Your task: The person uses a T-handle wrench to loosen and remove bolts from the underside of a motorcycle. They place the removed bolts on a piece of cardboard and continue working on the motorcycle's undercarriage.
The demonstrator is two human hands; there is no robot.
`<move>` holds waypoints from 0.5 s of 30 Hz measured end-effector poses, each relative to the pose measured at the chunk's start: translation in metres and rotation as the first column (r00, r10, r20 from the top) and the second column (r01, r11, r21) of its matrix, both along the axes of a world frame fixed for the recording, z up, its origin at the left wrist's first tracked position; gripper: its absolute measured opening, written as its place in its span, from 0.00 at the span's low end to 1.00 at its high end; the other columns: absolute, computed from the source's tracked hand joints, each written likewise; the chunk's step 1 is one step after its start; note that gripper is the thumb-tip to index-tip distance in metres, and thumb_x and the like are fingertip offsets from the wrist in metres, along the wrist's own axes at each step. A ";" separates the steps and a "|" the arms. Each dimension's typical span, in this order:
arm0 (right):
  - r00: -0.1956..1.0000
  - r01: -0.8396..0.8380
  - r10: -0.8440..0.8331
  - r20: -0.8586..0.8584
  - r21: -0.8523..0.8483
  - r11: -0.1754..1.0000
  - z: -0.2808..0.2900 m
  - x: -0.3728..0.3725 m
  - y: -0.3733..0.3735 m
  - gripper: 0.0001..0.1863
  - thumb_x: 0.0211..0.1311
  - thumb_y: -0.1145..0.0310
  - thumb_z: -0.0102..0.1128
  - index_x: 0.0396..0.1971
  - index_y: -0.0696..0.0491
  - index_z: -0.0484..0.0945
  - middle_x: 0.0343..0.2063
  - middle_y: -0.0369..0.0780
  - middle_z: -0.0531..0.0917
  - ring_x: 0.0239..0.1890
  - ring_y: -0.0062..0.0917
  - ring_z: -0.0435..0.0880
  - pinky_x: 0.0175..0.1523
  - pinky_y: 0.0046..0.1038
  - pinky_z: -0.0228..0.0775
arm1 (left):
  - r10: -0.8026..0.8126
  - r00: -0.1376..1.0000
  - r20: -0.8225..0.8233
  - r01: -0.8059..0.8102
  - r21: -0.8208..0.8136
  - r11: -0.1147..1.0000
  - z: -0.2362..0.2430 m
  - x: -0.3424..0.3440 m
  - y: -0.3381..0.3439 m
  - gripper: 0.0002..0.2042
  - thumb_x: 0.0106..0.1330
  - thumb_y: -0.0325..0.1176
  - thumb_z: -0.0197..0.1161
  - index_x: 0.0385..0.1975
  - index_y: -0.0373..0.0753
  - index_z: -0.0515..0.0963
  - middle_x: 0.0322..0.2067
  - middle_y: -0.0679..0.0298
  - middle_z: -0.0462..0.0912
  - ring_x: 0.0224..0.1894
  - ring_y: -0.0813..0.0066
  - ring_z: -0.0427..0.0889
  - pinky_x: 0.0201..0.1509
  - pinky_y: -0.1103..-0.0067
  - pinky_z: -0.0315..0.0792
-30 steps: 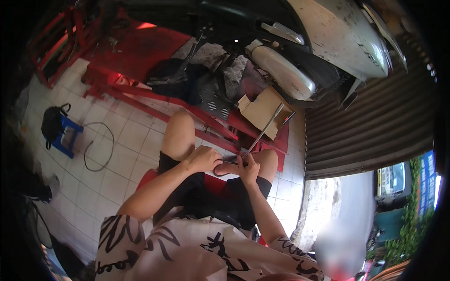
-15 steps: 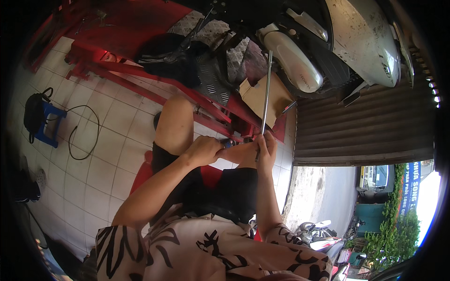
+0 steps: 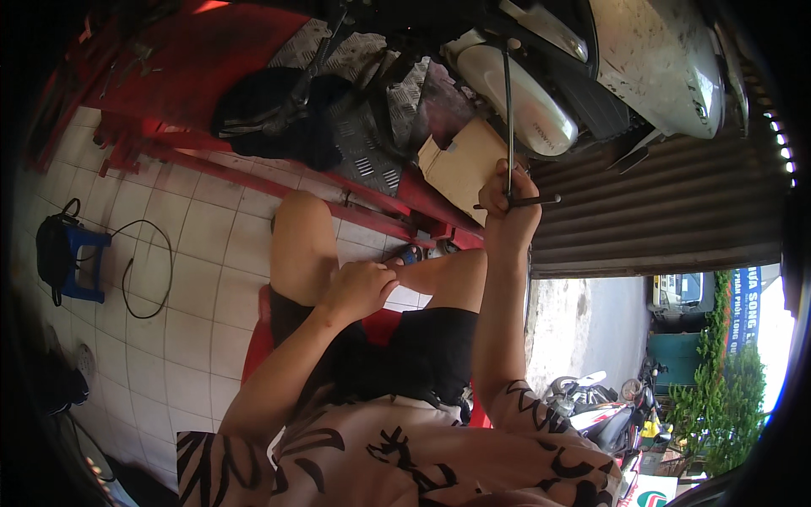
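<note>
A T-handle wrench [image 3: 509, 118] stands at the view's one o'clock, its shaft toward twelve and its crossbar at the lower end. The right hand [image 3: 509, 198] grips it near that crossbar. From this hand, the scooter's muffler [image 3: 541, 118] lies at twelve, overlapped by the shaft; contact is unclear. The cardboard box [image 3: 460, 160] sits at ten, the corrugated shutter [image 3: 659, 224] at three. At eight, the left hand [image 3: 359, 291] has bent fingers; whether it is open or closed, I cannot tell. Farther out, a blue stool [image 3: 95, 269] stands at nine.
</note>
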State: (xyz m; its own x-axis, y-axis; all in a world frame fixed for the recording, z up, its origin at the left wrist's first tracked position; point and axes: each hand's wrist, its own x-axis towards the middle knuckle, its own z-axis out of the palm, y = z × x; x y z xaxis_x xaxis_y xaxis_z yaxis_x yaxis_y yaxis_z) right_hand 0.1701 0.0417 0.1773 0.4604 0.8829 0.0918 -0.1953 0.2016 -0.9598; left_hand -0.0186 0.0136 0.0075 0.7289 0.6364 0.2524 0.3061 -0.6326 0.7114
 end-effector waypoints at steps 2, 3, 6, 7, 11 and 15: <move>0.999 -0.041 0.040 -0.031 -0.016 0.999 0.006 0.010 0.006 0.12 0.64 0.68 0.42 0.32 0.60 0.71 0.11 0.31 0.62 0.12 0.13 0.53 0.19 0.19 0.42 | -0.005 1.000 -0.009 0.005 -0.006 1.000 0.008 -0.002 0.000 0.10 0.64 0.38 0.57 0.25 0.41 0.79 0.24 0.62 0.81 0.30 0.60 0.82 0.33 0.67 0.76; 0.999 -0.037 0.037 -0.028 -0.023 0.999 0.008 0.012 0.008 0.12 0.65 0.68 0.42 0.32 0.60 0.71 0.10 0.31 0.62 0.12 0.13 0.53 0.19 0.19 0.42 | -0.009 1.000 -0.017 0.009 -0.019 1.000 0.012 -0.003 0.002 0.10 0.64 0.37 0.57 0.25 0.40 0.79 0.25 0.61 0.82 0.30 0.60 0.83 0.34 0.67 0.77; 0.998 -0.032 0.030 -0.063 -0.036 0.999 0.014 0.013 0.012 0.12 0.66 0.67 0.42 0.33 0.61 0.71 0.10 0.31 0.62 0.11 0.13 0.53 0.19 0.19 0.42 | -0.007 1.000 -0.017 0.006 -0.062 0.998 0.021 -0.007 0.005 0.09 0.64 0.36 0.57 0.26 0.39 0.79 0.28 0.60 0.83 0.32 0.60 0.83 0.36 0.66 0.77; 0.994 -0.036 0.032 -0.103 -0.035 0.999 0.016 0.010 0.012 0.12 0.66 0.67 0.42 0.33 0.61 0.71 0.10 0.30 0.61 0.11 0.13 0.52 0.19 0.19 0.42 | 0.004 1.000 -0.001 -0.004 -0.081 0.997 0.022 -0.009 0.007 0.09 0.64 0.36 0.57 0.26 0.38 0.79 0.28 0.59 0.83 0.31 0.59 0.83 0.36 0.66 0.77; 0.954 -0.021 0.013 -0.299 -0.026 0.999 0.026 -0.025 0.017 0.10 0.67 0.67 0.41 0.32 0.58 0.70 0.09 0.29 0.58 0.11 0.13 0.49 0.19 0.19 0.40 | 0.069 0.987 0.142 -0.050 -0.134 0.990 0.018 -0.016 0.012 0.10 0.63 0.35 0.56 0.25 0.37 0.78 0.26 0.56 0.81 0.32 0.55 0.82 0.37 0.64 0.75; 0.282 -0.042 0.394 -0.875 0.399 0.916 0.033 -0.037 0.028 0.08 0.68 0.74 0.38 0.28 0.54 0.65 0.10 0.28 0.55 0.11 0.12 0.47 0.21 0.19 0.39 | 0.131 0.978 0.160 -0.109 -0.141 0.984 0.007 -0.014 0.013 0.12 0.65 0.37 0.55 0.37 0.37 0.80 0.31 0.56 0.83 0.35 0.56 0.82 0.38 0.64 0.75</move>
